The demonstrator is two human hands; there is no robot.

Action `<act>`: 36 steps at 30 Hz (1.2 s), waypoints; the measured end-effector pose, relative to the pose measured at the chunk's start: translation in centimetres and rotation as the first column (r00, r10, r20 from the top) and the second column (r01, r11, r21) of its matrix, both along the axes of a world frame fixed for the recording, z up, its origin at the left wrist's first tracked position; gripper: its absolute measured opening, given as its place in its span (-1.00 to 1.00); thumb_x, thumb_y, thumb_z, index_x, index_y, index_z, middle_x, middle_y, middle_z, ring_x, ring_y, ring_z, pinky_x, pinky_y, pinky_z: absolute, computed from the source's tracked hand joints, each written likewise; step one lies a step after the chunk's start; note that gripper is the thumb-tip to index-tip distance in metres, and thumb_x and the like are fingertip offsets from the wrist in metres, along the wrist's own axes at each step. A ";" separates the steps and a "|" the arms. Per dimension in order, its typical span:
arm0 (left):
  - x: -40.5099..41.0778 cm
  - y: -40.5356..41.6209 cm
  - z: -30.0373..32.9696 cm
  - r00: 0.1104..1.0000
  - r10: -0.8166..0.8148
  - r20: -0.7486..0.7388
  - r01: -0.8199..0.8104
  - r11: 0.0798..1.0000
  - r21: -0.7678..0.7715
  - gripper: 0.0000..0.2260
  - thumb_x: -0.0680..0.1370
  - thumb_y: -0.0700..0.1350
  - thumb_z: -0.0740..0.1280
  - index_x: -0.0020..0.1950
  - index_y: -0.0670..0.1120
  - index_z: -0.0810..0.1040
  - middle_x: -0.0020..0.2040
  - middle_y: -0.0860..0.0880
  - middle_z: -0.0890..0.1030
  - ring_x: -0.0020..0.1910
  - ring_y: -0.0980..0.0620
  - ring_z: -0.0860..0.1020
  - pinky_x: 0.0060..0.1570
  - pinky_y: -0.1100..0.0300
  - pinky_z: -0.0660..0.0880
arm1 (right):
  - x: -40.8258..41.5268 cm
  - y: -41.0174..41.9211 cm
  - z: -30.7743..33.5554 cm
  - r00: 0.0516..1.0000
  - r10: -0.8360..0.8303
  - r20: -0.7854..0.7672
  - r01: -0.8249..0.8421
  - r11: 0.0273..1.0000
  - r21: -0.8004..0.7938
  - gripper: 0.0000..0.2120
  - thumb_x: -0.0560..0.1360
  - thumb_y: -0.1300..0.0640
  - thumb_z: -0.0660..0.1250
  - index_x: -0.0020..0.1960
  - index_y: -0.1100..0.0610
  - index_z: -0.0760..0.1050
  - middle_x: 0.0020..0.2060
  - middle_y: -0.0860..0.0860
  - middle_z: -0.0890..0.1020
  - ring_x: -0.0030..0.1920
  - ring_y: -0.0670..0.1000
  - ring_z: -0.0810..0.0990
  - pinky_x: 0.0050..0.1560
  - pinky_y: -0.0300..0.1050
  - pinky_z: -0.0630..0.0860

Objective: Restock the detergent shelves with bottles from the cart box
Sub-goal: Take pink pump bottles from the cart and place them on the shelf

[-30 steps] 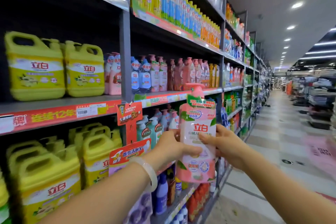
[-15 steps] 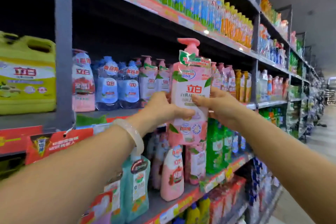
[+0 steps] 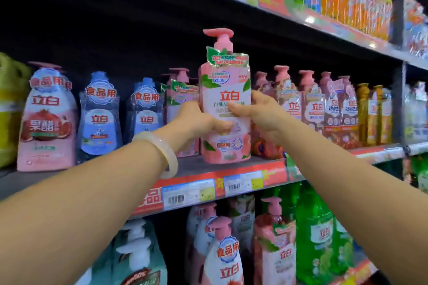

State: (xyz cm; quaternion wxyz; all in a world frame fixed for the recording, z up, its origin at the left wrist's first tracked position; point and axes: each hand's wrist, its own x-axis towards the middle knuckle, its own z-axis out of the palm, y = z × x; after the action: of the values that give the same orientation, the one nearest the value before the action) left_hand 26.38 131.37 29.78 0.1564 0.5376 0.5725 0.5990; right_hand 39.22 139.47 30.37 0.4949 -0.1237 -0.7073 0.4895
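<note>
A pink pump bottle (image 3: 224,90) with a white and pink label stands upright with its base at the front edge of the middle shelf (image 3: 194,166). My left hand (image 3: 196,122) grips its left side, and my right hand (image 3: 261,115) grips its right side. Right behind and to the left of it stands a matching pink pump bottle (image 3: 180,95). More pink pump bottles (image 3: 308,104) line the shelf to its right. The cart box is out of view.
Blue bottles (image 3: 99,113) and a pink pomegranate-label bottle (image 3: 46,120) stand to the left on the same shelf. Yellow bottles (image 3: 370,115) are at the right end. The shelf above (image 3: 254,0) hangs close over the pump head. Green and pink bottles (image 3: 317,238) fill the shelf below.
Both hands carried the pink pump bottle up from below the shelf level and in toward the middle shelf; its base now sits at the shelf's front edge. The view has moved closer to the shelves.
</note>
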 end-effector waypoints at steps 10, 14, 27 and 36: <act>-2.1 8.6 -1.1 0.968 0.125 -0.219 -0.157 0.979 -0.133 -0.62 0.32 -0.17 0.56 0.10 -0.13 0.61 0.02 -0.06 0.66 0.01 -0.02 0.62 0.07 0.10 0.56 | -2.6 9.8 -2.0 0.979 0.182 0.089 -0.178 0.983 -0.056 -0.85 0.51 0.35 0.28 -0.02 0.12 0.49 -0.13 0.02 0.65 -0.30 -0.13 0.68 -0.28 -0.26 0.61; -2.5 10.0 -1.2 0.977 0.161 -0.138 -0.179 0.974 -0.137 -0.70 0.32 -0.24 0.56 -0.02 -0.08 0.60 0.02 -0.06 0.66 0.03 -0.04 0.62 0.11 0.05 0.56 | -4.0 11.9 -2.7 0.968 0.223 0.115 -0.210 0.970 -0.121 -0.90 0.54 0.23 0.27 0.00 0.06 0.50 -0.14 -0.01 0.67 -0.29 -0.11 0.68 -0.29 -0.20 0.63; -1.2 11.5 -2.6 0.977 0.206 0.061 -0.203 0.978 -0.046 -0.55 0.39 -0.22 0.51 0.21 -0.05 0.45 0.01 -0.02 0.62 -0.22 0.09 0.55 -0.56 0.46 0.39 | -6.2 14.6 -3.6 0.981 0.190 0.042 -0.177 0.961 -0.211 -0.62 0.48 0.11 0.38 0.25 0.20 0.43 0.10 0.12 0.65 0.08 0.11 0.63 0.19 0.13 0.52; -1.0 11.6 -2.9 0.970 0.232 0.067 -0.228 0.971 -0.067 -0.55 0.41 -0.21 0.48 0.24 -0.02 0.43 -0.17 0.10 0.57 -0.29 0.18 0.51 -0.59 0.49 0.38 | -6.4 15.2 -3.7 0.986 0.146 0.080 -0.128 0.972 -0.195 -0.57 0.46 0.05 0.41 0.26 0.17 0.42 0.12 0.09 0.63 0.09 0.08 0.62 0.15 0.05 0.54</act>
State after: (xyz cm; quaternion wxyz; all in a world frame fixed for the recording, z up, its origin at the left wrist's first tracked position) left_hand 25.42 142.96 26.93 0.1228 0.4401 0.6422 0.6155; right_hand 32.86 154.63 26.68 0.4123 -0.1439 -0.6866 0.5813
